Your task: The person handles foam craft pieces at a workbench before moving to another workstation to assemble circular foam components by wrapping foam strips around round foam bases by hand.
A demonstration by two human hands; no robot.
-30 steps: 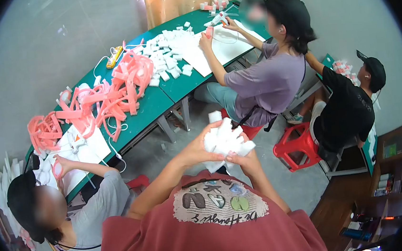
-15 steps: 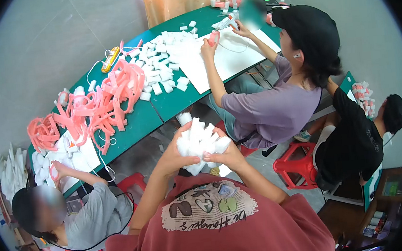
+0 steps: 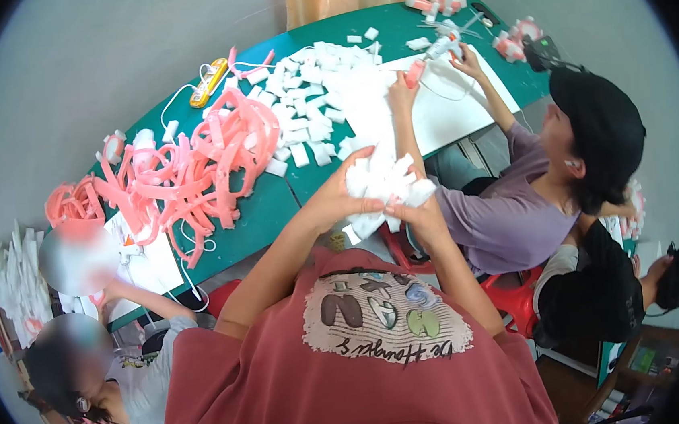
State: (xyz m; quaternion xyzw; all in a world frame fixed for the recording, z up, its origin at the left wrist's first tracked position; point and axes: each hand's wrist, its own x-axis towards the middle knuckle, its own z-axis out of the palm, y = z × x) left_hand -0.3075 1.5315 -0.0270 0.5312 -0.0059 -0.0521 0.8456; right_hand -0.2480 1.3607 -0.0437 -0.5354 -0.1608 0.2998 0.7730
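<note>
White foam pieces [image 3: 385,182], a whole loose clump of them, and they're caught between two bare hands! Left hand [image 3: 338,194] cups the clump from its left, thumb along the near side; right hand [image 3: 426,217] curls round from the right and below, thumb pressed in close. It's held up in the air, before the green bench [image 3: 262,201] with its pink strips [image 3: 222,159]. And the red shirt [image 3: 356,396]: upside-down lettering, seemingly "De Hong…", the ending hard to read
</note>
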